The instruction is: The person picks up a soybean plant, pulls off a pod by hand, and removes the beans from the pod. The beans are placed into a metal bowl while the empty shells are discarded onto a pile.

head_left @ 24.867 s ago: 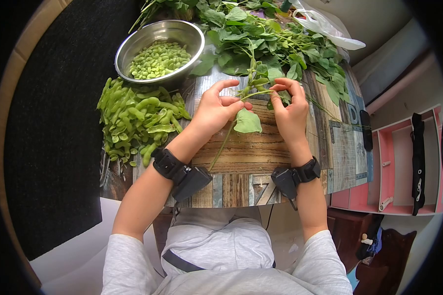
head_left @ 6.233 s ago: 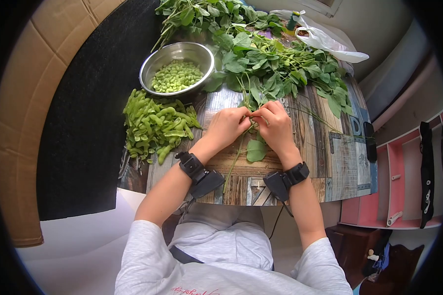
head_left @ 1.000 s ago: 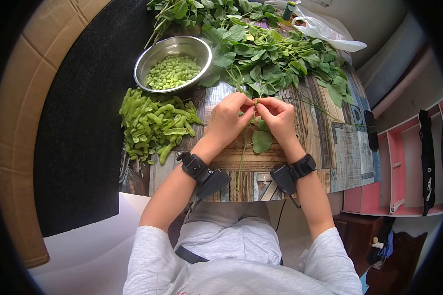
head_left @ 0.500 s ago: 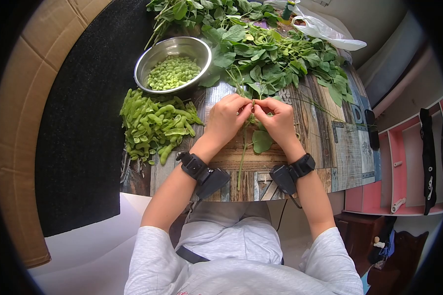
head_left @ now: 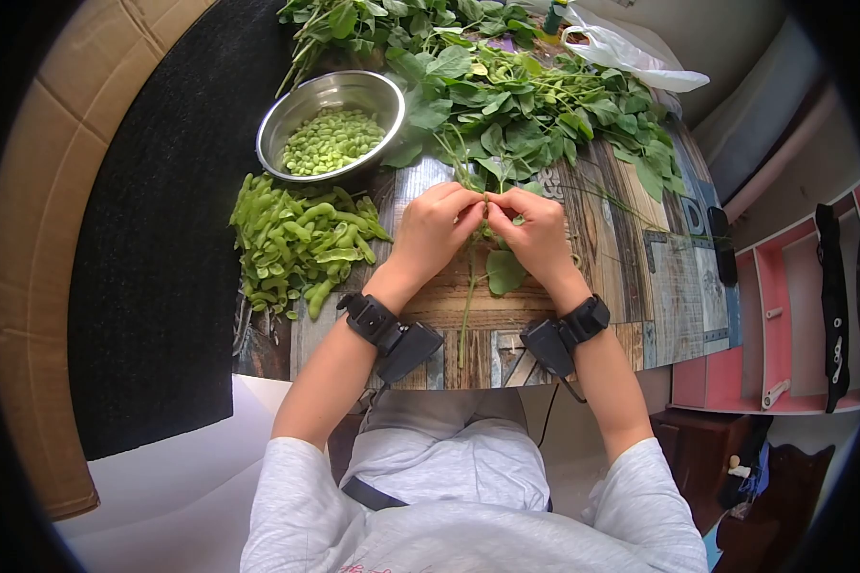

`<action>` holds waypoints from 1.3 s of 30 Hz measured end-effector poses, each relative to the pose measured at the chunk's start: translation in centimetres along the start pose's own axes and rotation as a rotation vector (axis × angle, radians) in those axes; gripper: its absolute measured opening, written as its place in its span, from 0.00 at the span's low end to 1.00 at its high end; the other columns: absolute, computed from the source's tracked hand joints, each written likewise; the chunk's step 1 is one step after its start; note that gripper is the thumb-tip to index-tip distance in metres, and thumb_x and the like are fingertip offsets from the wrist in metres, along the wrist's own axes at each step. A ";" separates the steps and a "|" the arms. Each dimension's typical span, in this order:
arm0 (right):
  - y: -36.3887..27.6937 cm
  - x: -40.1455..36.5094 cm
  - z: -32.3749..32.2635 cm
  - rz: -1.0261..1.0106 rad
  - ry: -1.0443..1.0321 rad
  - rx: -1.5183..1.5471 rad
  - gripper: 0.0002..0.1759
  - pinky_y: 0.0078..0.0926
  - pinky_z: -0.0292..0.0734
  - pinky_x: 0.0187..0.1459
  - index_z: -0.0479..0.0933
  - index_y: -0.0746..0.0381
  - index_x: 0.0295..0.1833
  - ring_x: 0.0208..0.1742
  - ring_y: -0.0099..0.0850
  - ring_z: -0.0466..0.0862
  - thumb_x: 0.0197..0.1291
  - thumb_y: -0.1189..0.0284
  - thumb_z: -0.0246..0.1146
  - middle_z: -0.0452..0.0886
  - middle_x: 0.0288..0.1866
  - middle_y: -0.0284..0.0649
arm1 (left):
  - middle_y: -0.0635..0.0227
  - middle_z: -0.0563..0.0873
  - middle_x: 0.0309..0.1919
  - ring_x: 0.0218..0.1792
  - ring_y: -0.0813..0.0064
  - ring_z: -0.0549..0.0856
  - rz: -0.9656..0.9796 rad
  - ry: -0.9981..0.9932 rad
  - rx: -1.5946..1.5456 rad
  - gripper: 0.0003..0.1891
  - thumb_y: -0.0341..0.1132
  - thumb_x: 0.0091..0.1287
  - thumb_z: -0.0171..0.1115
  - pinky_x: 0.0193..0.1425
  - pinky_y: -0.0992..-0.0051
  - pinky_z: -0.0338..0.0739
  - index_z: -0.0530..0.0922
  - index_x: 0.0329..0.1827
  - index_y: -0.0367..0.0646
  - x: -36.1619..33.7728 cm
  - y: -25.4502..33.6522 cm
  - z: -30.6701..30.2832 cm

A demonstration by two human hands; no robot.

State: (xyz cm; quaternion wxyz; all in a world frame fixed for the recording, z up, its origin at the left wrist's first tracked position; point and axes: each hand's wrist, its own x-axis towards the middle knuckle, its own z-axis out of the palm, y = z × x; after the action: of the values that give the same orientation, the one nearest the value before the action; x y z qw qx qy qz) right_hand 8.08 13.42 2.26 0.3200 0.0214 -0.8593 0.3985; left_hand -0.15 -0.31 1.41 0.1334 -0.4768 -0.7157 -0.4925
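Note:
My left hand and my right hand meet fingertip to fingertip over the table, both pinched on a thin green plant stem. The stem hangs toward the front edge, with a broad leaf beside it under my right hand. Exactly what lies between the fingertips is too small to tell. Left of my hands is a heap of green pods. Behind the heap, a metal bowl holds shelled green beans.
Leafy bean plants cover the back of the wooden-patterned table. A white plastic bag lies at the back right. A dark object is at the right edge; a pink shelf stands beyond.
Both hands remain together at the stem, with only slight finger movement. The whole view has shifted a little, so the bowl and pods appear slightly further left.

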 end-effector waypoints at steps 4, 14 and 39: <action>0.0 -0.1 0.1 -0.030 0.002 -0.030 0.07 0.26 0.73 0.25 0.79 0.68 0.34 0.24 0.35 0.79 0.49 0.76 0.64 0.79 0.25 0.43 | 0.63 0.81 0.24 0.22 0.71 0.79 -0.031 0.001 0.010 0.05 0.29 0.57 0.62 0.26 0.76 0.73 0.81 0.33 0.37 -0.1 0.1 0.2; 0.3 -0.1 0.2 -0.149 0.021 -0.144 0.06 0.27 0.74 0.26 0.78 0.68 0.34 0.24 0.35 0.79 0.49 0.77 0.64 0.78 0.25 0.43 | 0.61 0.84 0.24 0.24 0.74 0.84 -0.263 0.011 -0.123 0.08 0.31 0.55 0.62 0.29 0.78 0.76 0.82 0.34 0.36 0.0 0.6 0.6; 0.4 0.0 0.0 0.188 -0.058 0.183 0.09 0.18 0.75 0.29 0.79 0.69 0.38 0.28 0.21 0.81 0.55 0.74 0.61 0.82 0.28 0.38 | 0.66 0.85 0.27 0.29 0.82 0.82 -0.430 -0.153 -0.333 0.11 0.34 0.62 0.60 0.34 0.81 0.75 0.81 0.37 0.33 0.4 -0.3 -0.4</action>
State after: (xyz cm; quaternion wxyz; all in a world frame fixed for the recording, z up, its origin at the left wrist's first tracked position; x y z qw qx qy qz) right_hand 7.98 13.67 2.02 0.2527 -0.0187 -0.8265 0.5026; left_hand -0.72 -0.45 1.73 -0.1088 -0.3650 -0.7178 -0.5828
